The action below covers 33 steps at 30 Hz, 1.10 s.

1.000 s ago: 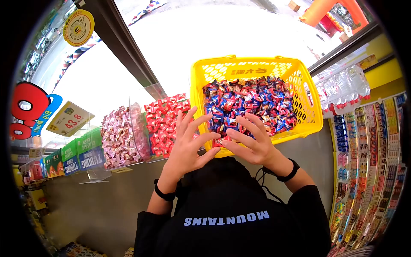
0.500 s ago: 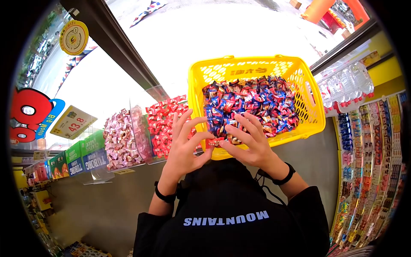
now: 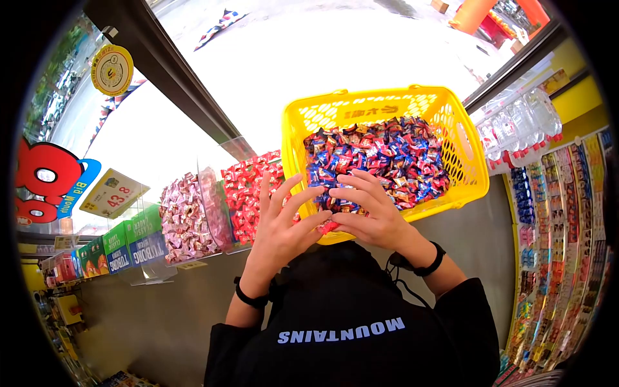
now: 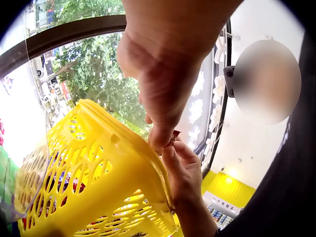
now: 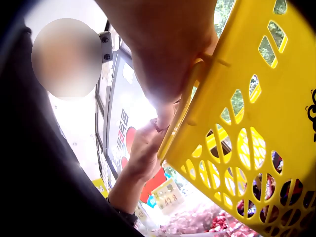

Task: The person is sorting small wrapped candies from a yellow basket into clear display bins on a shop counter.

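Observation:
A small red-wrapped candy point(image 3: 328, 226) is held between both hands at the near rim of a yellow basket point(image 3: 474, 138). My left hand point(image 3: 284, 222) pinches its left end between thumb and index finger, the other fingers spread. My right hand point(image 3: 375, 216) pinches the right end in the same way. The left wrist view catches the candy's red wrapper point(image 4: 174, 138) between the fingertips, just outside the basket's rim. Inside the basket lies a heap of red and blue wrapped candies point(image 3: 380, 158), behind the fingers.
Left of the basket, clear-walled bins hold red candies point(image 3: 248, 193) and pink candies point(image 3: 187, 216). Further left are green Tuborg boxes point(image 3: 147, 235) and a price card point(image 3: 115, 193). Water bottles point(image 3: 519, 129) stand at the right, above racks of small packets point(image 3: 554, 251).
The hands have drawn closer together, and the right thumb and fingertips have closed in on the candy. The view has shifted slightly; the basket stays in place.

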{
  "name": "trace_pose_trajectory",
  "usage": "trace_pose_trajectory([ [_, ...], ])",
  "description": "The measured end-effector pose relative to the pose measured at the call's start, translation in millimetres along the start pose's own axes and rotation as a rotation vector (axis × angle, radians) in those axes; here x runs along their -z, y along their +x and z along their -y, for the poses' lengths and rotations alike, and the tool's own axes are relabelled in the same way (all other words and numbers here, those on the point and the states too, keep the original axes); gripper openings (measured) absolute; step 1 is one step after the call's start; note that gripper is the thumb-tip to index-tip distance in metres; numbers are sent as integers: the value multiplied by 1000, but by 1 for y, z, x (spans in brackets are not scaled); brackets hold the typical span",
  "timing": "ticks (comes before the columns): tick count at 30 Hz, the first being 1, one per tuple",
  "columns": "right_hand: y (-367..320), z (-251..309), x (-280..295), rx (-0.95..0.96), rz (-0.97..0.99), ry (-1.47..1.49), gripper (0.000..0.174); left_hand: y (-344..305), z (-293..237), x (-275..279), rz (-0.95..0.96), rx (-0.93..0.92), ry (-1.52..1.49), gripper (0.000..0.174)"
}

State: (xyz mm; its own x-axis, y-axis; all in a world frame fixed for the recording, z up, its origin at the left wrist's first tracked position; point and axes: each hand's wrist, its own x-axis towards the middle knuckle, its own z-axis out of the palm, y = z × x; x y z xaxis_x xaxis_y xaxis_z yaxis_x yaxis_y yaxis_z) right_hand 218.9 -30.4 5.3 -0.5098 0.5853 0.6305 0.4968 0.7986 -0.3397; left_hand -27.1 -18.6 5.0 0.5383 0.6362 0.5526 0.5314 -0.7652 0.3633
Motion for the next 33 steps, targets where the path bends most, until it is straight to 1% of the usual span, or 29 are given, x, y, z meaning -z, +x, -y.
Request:
trace_pose_trajectory([
  [2, 0, 0, 0, 9, -50, -15, 24, 0, 2, -1, 8, -4, -14, 34],
  [5, -4, 0, -1, 5, -57, -38, 23, -3, 5, -5, -56, -23, -42, 35],
  [8, -3, 2, 1, -2, -62, -35, 22, -2, 2, -7, -96, 2, -66, 33],
  [11, -3, 2, 3, -45, -29, -19, 22, 1, 0, -12, -113, -3, -92, 33],
  [14, -2, 5, 4, -150, -31, -33, 23, 4, -1, -16, -93, -3, -88, 30],
  [17, 2, 11, 7, -203, -56, -46, 24, 8, -4, -11, -75, 26, 17, 26],
  [20, 2, 12, 10, -180, -64, -17, 26, 12, -4, -8, -60, -30, 91, 23],
  [23, -4, 4, 1, -125, -89, -81, 26, 7, -3, -15, -51, -55, 116, 23],
  [29, -5, -1, 2, -103, -56, -84, 24, 2, -3, -18, -63, 24, 20, 25],
  [33, -5, -1, 0, -114, -80, -61, 23, 0, -1, -19, -50, 75, -19, 29],
])
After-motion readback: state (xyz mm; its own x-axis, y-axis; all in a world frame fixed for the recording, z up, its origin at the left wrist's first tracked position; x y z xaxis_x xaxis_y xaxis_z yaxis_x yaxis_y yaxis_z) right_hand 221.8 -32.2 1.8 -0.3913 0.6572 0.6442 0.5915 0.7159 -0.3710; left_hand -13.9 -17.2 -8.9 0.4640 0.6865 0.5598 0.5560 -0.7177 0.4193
